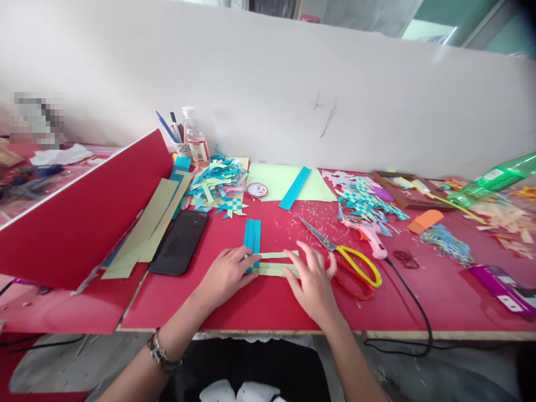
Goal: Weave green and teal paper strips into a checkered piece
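- Two or more pale strips point(273, 269) cross the blue strips point(252, 231) on the red surface point(268, 312), directly before the person.
- Left hand point(229, 273): grip bunched over the crossing; cannot tell whether it pinches or merely presses.
- Right hand point(313, 282): grip spread, fingertips at the pale strips' right ends.
- Likely step: interlacing; next seems to need the crossing steadied, pale ends aligned.

Here we've got the left grip point(229, 274) hiding part of where the blue strips point(252, 234) meet the pale strips point(272, 270), and the right grip point(313, 278) masking bits of the pale ones. We see the right edge slicing off the green bottle point(498, 177) and purple device point(498, 289), the left edge the red board point(96, 206); the clear bottle point(194, 134) has a label point(199, 151) we can't read.
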Tool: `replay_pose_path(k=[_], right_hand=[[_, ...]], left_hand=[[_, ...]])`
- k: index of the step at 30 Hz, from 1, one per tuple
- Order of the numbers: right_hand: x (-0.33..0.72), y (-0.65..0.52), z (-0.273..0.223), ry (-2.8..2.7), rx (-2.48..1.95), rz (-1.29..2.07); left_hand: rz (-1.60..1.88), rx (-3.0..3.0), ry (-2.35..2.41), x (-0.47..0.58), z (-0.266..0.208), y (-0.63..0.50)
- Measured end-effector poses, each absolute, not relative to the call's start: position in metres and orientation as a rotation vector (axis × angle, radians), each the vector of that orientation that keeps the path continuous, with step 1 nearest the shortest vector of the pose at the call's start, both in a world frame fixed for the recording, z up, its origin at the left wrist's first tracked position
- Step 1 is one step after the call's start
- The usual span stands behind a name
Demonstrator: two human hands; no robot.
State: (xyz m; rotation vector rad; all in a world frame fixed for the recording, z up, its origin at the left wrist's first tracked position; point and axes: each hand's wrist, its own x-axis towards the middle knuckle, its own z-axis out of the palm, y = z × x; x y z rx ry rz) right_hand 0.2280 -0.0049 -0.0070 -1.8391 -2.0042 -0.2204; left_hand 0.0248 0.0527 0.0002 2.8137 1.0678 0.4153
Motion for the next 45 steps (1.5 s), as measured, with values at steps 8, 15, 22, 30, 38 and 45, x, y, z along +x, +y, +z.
replay_pose_path(k=[8, 15, 22, 30, 38, 45], right_hand=[[0.207, -0.012, -0.009, -2.104, -1.656, -0.038], [0.199, -0.004, -0.011, -2.119, -1.760, -0.118], [0.196, 0.002, -0.011, -2.158, -1.705, 0.044], [0.193, 0.005, -0.006, -2.188, -1.690, 0.077], [0.191, 0.005, -0.007, -2.234, -1.686, 0.022], [0.191, 0.001, -0.008, -2.254, -1.682, -0.054]], left_hand=[[0.408, 2.708, 1.062, 0.019, -0.004, 0.049], [0.569, 2.608, 1.236, 0.018, -0.005, 0.052], [0.517, 2.553, 1.236, 0.019, -0.008, 0.054], [0.454, 2.627, 1.129, 0.017, -0.007, 0.056], [0.319, 2.669, 1.100, 0.021, -0.005, 0.069], [0.288, 2.670, 1.119, 0.022, -0.003, 0.069]])
